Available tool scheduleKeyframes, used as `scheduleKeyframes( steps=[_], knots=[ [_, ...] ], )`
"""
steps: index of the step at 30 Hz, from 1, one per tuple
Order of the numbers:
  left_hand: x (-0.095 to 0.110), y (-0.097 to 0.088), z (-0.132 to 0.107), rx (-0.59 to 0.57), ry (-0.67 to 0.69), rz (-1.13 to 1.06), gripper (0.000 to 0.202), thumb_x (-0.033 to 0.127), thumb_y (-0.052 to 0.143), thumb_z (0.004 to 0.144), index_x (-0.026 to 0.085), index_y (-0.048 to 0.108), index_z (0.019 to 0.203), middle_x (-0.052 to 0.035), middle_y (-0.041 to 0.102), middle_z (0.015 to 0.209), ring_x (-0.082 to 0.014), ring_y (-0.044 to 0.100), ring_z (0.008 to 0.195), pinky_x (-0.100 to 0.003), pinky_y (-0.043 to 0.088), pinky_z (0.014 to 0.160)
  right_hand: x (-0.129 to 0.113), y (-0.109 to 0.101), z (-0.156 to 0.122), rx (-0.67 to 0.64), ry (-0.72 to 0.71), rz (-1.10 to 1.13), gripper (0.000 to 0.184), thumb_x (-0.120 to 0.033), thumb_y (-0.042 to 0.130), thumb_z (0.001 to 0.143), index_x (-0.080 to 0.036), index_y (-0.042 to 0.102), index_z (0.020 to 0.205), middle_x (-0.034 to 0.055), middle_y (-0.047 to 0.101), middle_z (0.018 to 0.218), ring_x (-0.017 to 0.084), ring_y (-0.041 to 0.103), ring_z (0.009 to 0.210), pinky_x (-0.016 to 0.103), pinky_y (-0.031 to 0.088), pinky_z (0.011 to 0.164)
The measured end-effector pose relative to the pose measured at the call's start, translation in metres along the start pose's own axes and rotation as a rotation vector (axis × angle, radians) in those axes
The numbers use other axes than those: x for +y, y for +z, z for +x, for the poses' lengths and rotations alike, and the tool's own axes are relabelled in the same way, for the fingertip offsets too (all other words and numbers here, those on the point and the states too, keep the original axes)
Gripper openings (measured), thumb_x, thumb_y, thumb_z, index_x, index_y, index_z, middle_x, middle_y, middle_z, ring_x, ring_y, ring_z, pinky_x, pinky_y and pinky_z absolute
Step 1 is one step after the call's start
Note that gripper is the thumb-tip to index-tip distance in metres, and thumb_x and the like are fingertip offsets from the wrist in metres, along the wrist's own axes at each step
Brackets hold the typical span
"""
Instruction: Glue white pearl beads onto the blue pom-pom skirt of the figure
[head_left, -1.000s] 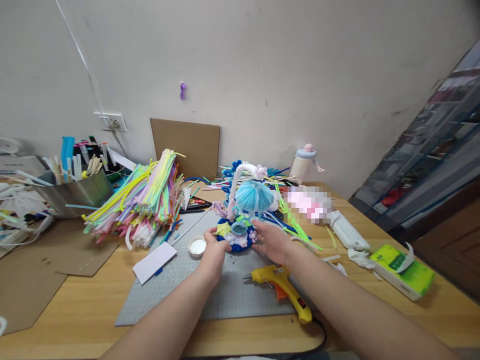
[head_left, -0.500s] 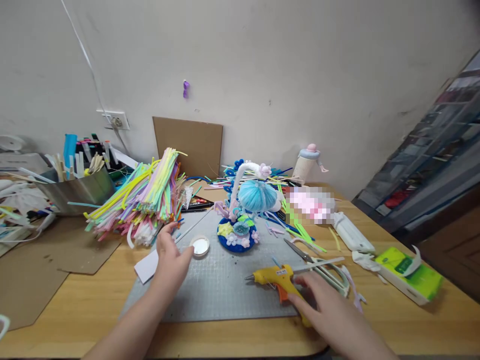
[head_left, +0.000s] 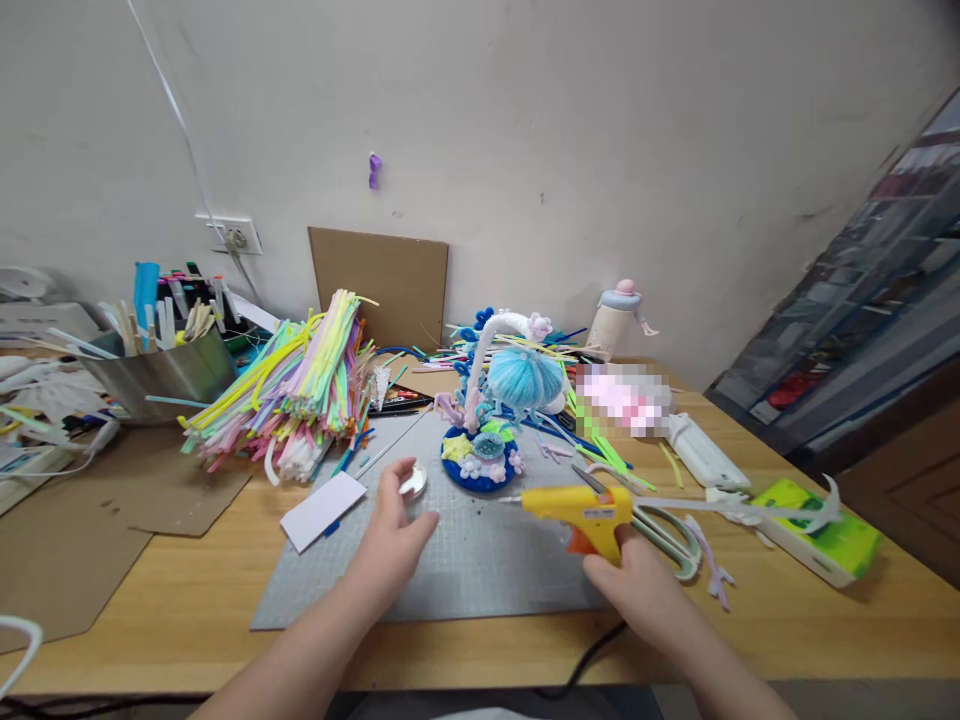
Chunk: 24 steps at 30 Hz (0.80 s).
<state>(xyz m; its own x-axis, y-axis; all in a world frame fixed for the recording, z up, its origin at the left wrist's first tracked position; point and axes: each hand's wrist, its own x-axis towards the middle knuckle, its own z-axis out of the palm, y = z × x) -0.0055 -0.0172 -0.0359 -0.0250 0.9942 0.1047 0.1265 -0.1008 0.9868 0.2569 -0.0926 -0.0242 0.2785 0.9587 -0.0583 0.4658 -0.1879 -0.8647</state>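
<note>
Yellow plastic glue gun (head_left: 581, 508), orange trigger, nozzle pointing left at the craft piece (head_left: 484, 455). Right hand (head_left: 645, 590) is clenched round the grip and holds the gun clear of the grey cutting mat (head_left: 480, 570), just right of the craft piece. Black cord (head_left: 585, 655) runs off the near table edge.

Left hand (head_left: 390, 545): fingertips on a small round dish (head_left: 413, 481), which is tipped up on edge and sits just left of the craft piece. Can't tell whether it's pinched or only propped, since the fingers hide the contact.

Craft piece: blue round base with small pastel flowers, a fluffy blue ball above it, and a white arched stem.

Scissors (head_left: 660, 535) lie right of the gun, and a white card (head_left: 322, 510) is on the mat's left corner. There's a big stack of pastel pipe cleaners (head_left: 292, 395) back left, with a metal tub (head_left: 161, 375) of tools behind it.

Wooden table (head_left: 187, 610). A cardboard sheet (head_left: 379, 285) leans on the white wall, with a wall socket (head_left: 229, 235) to its left. Green tissue pack (head_left: 817, 530) is far right; its print is too small to read.
</note>
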Motion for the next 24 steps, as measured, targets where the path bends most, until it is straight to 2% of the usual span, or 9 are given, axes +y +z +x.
scheduleKeyframes(
  steps=[2,5,7,9,12,17,22,24],
  knots=[
    [-0.005,0.018,0.001,-0.036,-0.094,-0.119,0.051,0.013,0.061,0.058,0.022,0.048,0.107,-0.0121,0.054,0.125,-0.0278,0.05,0.125,-0.046,0.039,0.105,-0.006,0.002,0.014,-0.019,-0.019,0.172,0.016,-0.02,0.054,0.056,-0.023,0.061,0.071,0.0049,0.068,0.075,0.03,0.063,0.081,0.044,0.047,0.079],
    [-0.01,0.043,0.0,-0.015,-0.203,-0.246,0.059,0.005,0.059,0.05,0.022,0.046,0.104,-0.0127,0.054,0.123,-0.0301,0.047,0.128,-0.049,0.034,0.109,-0.014,0.009,0.038,-0.076,-0.084,0.427,0.021,-0.018,0.054,0.054,-0.023,0.062,0.073,0.0047,0.071,0.093,0.03,0.062,0.102,0.04,0.048,0.086],
    [-0.01,0.054,-0.001,-0.002,-0.236,-0.302,0.064,0.002,0.059,0.048,0.023,0.044,0.106,-0.0132,0.051,0.127,-0.0306,0.042,0.133,-0.049,0.028,0.112,-0.016,0.016,0.052,-0.113,-0.112,0.521,0.013,-0.019,0.06,0.062,-0.021,0.063,0.075,0.0045,0.07,0.1,0.027,0.061,0.105,0.038,0.048,0.087],
    [-0.007,0.061,-0.001,0.01,-0.254,-0.341,0.067,0.0,0.058,0.047,0.022,0.041,0.108,-0.0141,0.048,0.13,-0.0304,0.038,0.135,-0.048,0.024,0.113,-0.016,0.024,0.063,-0.152,-0.122,0.558,0.009,-0.026,0.066,0.076,-0.018,0.064,0.081,0.0047,0.069,0.102,0.023,0.062,0.099,0.039,0.05,0.084],
    [-0.003,0.066,0.001,0.029,-0.27,-0.369,0.068,-0.002,0.057,0.045,0.021,0.039,0.107,-0.0153,0.045,0.13,-0.0303,0.037,0.135,-0.044,0.024,0.114,-0.014,0.034,0.077,-0.212,-0.116,0.555,0.019,-0.033,0.062,0.09,-0.015,0.064,0.095,0.0042,0.067,0.101,0.019,0.064,0.087,0.037,0.053,0.075],
    [-0.002,0.073,0.006,0.051,-0.255,-0.377,0.065,-0.004,0.057,0.046,0.022,0.041,0.104,-0.0108,0.05,0.123,-0.026,0.046,0.127,-0.039,0.03,0.11,-0.014,0.044,0.087,-0.292,-0.091,0.511,0.019,-0.031,0.062,0.091,-0.015,0.065,0.099,0.0028,0.068,0.095,0.016,0.065,0.078,0.032,0.055,0.067],
    [-0.008,0.073,0.011,0.081,-0.248,-0.327,0.067,-0.007,0.06,0.048,0.02,0.043,0.108,-0.0087,0.054,0.12,-0.0261,0.049,0.123,-0.04,0.034,0.107,-0.017,0.049,0.08,-0.311,-0.112,0.512,0.018,-0.031,0.063,0.089,-0.015,0.066,0.097,0.0036,0.068,0.1,0.019,0.065,0.086,0.036,0.053,0.074],
    [-0.01,0.07,0.016,0.086,-0.251,-0.308,0.065,-0.006,0.064,0.053,0.018,0.046,0.111,-0.0087,0.055,0.119,-0.0259,0.052,0.118,-0.041,0.039,0.103,-0.019,0.05,0.074,-0.311,-0.111,0.527,0.017,-0.031,0.064,0.089,-0.015,0.066,0.094,0.0033,0.068,0.099,0.019,0.064,0.089,0.037,0.052,0.077]
  ],
)
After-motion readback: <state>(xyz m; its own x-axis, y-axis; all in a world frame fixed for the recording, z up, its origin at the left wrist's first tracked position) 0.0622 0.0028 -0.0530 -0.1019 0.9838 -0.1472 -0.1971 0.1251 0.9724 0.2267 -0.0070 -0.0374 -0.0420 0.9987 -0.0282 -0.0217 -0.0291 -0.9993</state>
